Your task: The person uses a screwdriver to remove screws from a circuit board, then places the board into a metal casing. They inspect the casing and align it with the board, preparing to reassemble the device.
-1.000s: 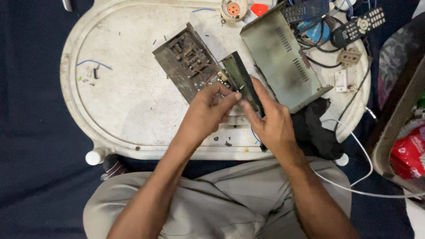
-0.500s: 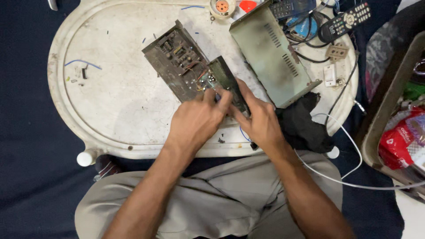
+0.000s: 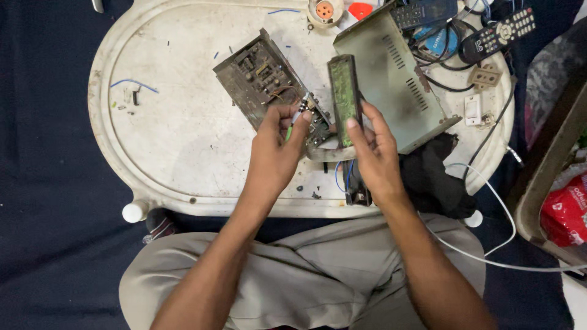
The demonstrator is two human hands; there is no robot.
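Note:
A dusty brown circuit board (image 3: pixel 257 76) lies tilted on the white oval table (image 3: pixel 171 140). My left hand (image 3: pixel 275 153) pinches a small green-handled tool (image 3: pixel 293 122) whose tip rests at the board's lower right corner. My right hand (image 3: pixel 373 150) holds a narrow green display board (image 3: pixel 343 98) upright by its lower end, just right of the circuit board. A flat ribbon (image 3: pixel 324 146) runs from the display board's bottom toward the circuit board.
A grey vented metal cover (image 3: pixel 391 79) lies right of the display board. Black remotes (image 3: pixel 498 33), cables, a wall socket plate (image 3: pixel 485 76), a black cloth (image 3: pixel 434 180) and a white cable (image 3: pixel 489 244) crowd the right side. Blue wire scraps (image 3: pixel 134 84) lie at left.
My right hand has lifted the green display board up off the circuit board and stood it upright. My left hand now holds the small tool against the board's corner.

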